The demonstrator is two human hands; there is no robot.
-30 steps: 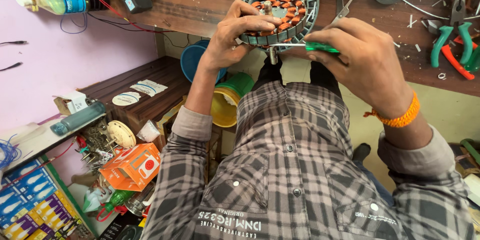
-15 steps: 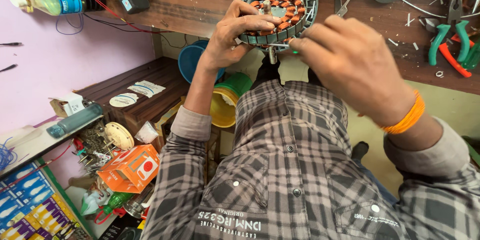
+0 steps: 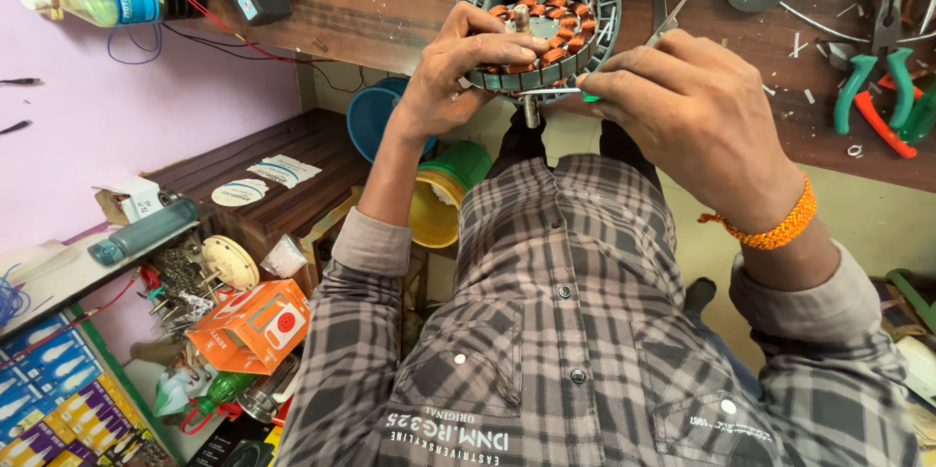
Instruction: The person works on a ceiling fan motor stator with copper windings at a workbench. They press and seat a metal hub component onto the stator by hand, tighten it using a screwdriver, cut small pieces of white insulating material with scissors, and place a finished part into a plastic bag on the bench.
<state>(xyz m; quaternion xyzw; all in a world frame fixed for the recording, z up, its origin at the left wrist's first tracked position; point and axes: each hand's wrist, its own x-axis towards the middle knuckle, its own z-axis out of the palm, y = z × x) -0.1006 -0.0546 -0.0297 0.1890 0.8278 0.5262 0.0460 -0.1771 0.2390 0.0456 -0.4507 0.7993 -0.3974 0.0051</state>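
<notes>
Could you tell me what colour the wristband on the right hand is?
Orange wristband, head view.

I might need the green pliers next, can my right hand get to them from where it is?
Probably yes: the green pliers lie uncovered on the bench just beside the right hand, but it holds a green-handled tool.

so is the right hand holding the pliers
No, the right hand holds a thin green-tipped tool against the stator; the pliers lie apart on the bench.

Two hands (image 3: 458, 72) (one stator (image 3: 541, 43))
</notes>
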